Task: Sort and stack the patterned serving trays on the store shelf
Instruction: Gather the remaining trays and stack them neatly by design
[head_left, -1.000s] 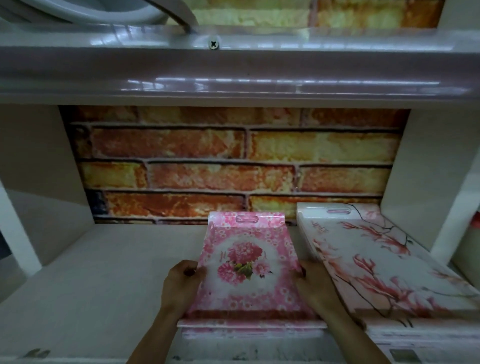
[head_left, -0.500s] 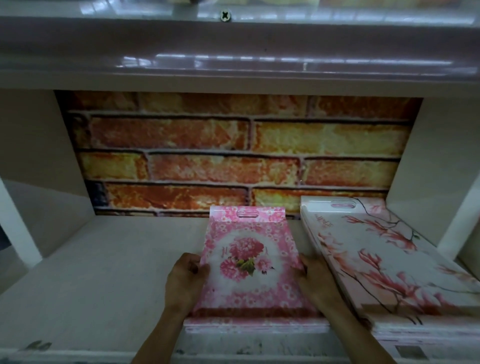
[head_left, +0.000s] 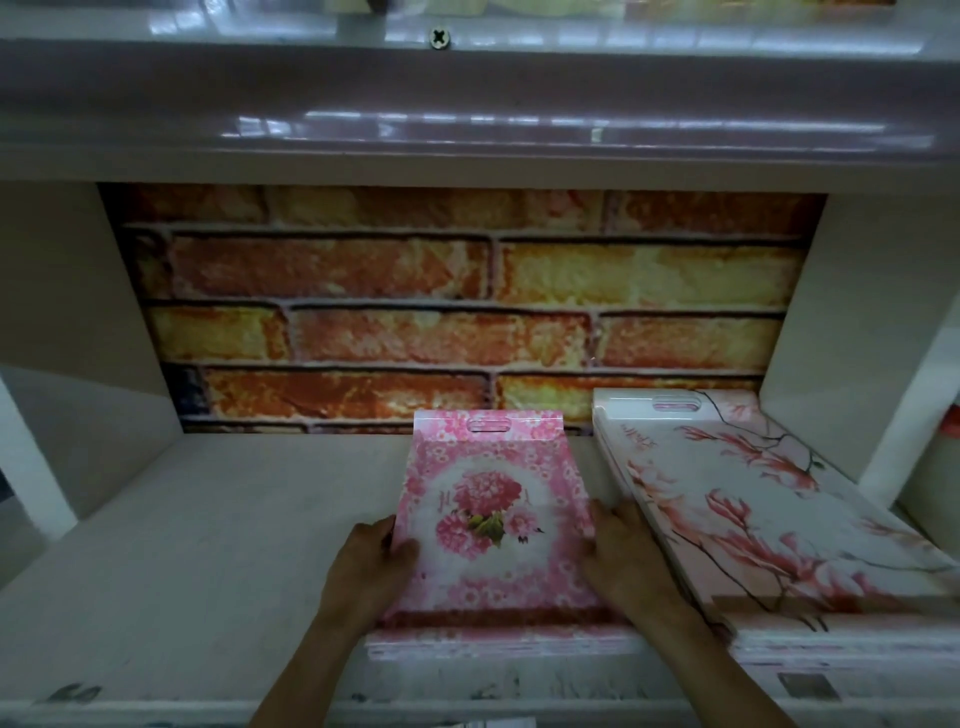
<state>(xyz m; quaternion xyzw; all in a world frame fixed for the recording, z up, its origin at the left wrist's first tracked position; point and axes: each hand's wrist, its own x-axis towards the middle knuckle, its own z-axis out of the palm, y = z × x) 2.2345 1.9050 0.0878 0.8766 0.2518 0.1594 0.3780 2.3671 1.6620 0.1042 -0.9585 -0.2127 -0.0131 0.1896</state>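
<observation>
Gripping the pink tray (head_left: 488, 514) by its side edges, left hand (head_left: 371, 566) and right hand (head_left: 621, 556) curl fingers (head_left: 400, 550) round it atop a matching pile (head_left: 498, 644) on the shelf (head_left: 208, 545), seemingly squaring it beside the blossom stack (head_left: 753, 519).

Pale shelf (head_left: 208, 545): pink floral tray stack (head_left: 493, 519) centre-front; white blossom-branch tray stack (head_left: 753, 519) just beside, right.

Left half of the shelf floor (head_left: 197, 535) is bare, open reach to the brick back panel (head_left: 457, 306). Pink tray stack (head_left: 491, 525) sits centre-right, white magnolia tray stack (head_left: 769, 514) fills the right, close to the right side wall (head_left: 852, 332). Narrow gap between the stacks. Upper shelf (head_left: 467, 124) caps headroom.
</observation>
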